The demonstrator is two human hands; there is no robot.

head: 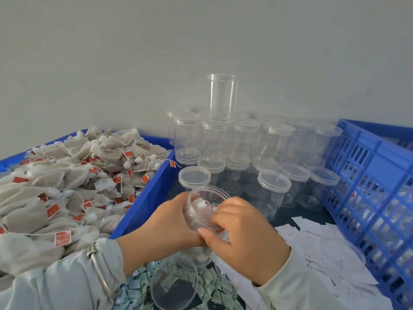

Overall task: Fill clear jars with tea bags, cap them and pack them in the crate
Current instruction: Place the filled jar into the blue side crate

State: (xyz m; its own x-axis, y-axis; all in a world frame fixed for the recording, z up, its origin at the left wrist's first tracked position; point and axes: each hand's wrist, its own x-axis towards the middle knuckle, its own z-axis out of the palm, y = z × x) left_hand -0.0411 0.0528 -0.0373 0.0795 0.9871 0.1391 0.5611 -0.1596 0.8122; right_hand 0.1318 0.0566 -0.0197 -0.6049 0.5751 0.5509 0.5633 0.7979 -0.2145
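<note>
Jar (202, 211) at lower centre: your left hand (172, 222) grips it steady so your right hand (241, 231) can pinch a paper slip (206, 214) into its mouth.

Both forearms reach in from the lower edge, in pale sleeves, and meet at the middle. The left hand (172, 222) wraps its fingers round the side of the open jar (206, 209), its grip firm. The right hand (243, 236) curls over the jar's mouth, fingertips (215, 218) pinching a paper slip (206, 212) at the rim, thumb beneath.
</note>
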